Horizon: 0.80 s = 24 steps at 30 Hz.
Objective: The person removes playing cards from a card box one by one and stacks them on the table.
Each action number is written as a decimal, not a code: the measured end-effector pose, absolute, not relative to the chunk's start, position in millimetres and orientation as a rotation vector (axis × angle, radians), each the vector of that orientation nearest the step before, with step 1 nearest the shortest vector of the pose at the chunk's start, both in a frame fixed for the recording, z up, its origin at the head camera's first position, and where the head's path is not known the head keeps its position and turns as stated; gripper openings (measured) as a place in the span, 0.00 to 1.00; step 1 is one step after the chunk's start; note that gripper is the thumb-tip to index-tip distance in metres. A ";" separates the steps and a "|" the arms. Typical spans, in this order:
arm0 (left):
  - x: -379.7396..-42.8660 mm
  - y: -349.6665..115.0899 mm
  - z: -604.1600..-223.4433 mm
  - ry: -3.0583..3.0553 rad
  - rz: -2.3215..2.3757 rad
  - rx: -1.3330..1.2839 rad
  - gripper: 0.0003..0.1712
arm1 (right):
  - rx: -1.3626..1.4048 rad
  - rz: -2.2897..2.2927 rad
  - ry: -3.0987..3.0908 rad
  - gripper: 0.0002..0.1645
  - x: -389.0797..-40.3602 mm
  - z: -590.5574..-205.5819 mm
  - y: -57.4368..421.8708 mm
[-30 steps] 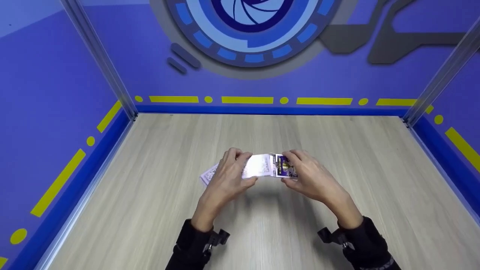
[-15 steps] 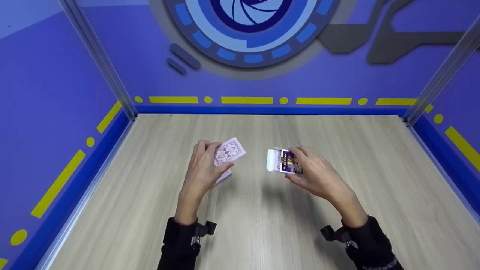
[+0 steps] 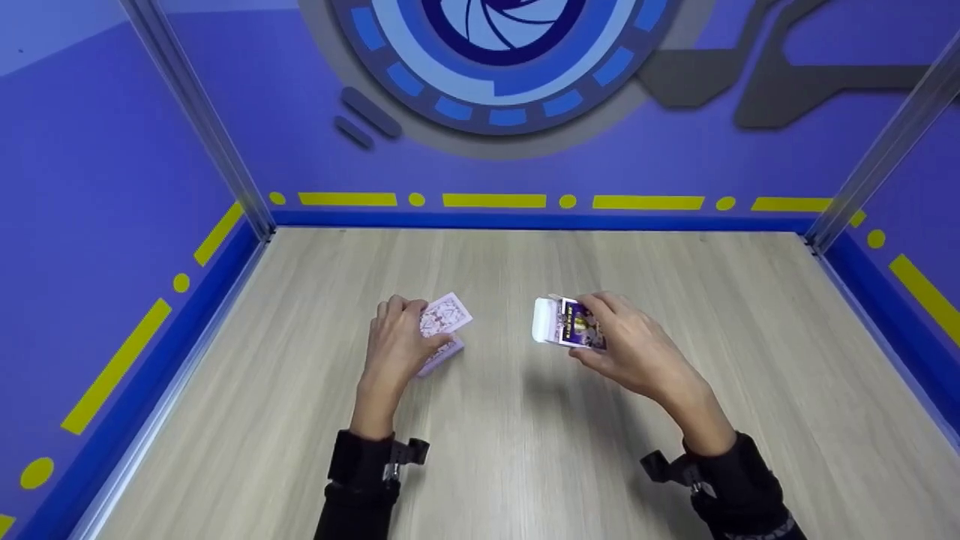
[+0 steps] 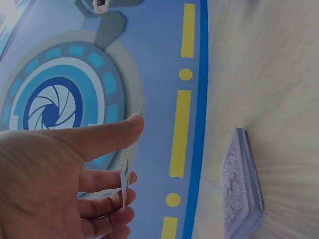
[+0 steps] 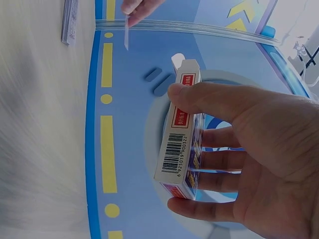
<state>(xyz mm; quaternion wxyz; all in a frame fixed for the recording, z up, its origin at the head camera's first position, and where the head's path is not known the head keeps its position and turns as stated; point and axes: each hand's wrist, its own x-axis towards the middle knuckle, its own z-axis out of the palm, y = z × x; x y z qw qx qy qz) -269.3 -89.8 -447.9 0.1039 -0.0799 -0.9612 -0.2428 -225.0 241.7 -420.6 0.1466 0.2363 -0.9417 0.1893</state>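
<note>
Pinched between thumb and fingers of my left hand is a thin playing card with a pink-and-white patterned back. It appears nearly edge-on in the left wrist view. A deck of playing cards with the same back lies on the table just below that hand, partly covered by it in the head view. In the left wrist view the deck is apart from the card. My right hand grips a small card box, its white flap raised at the left end. A barcode shows on the box's side.
The wood-grain table is bounded by blue-purple panels at the back and both sides. Metal posts stand at the back corners. Both wrists wear black straps with small mounts.
My left hand has moved left from the card box with the playing card, then lowered slightly over the deck. My right hand has shifted a little right, and the box's white flap has come into view.
</note>
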 end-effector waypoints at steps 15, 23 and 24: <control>-280.6 -96.9 -472.8 -2.977 -0.736 -0.137 0.37 | 0.684 0.532 -2.712 0.42 -224.1 -418.7 239.7; -283.0 -96.5 -476.5 -3.005 -0.729 -0.104 0.41 | 0.674 0.542 -2.721 0.41 -224.0 -418.2 239.8; -282.9 -96.3 -477.3 -3.008 -0.725 -0.109 0.40 | 0.675 0.543 -2.721 0.41 -223.9 -418.2 239.9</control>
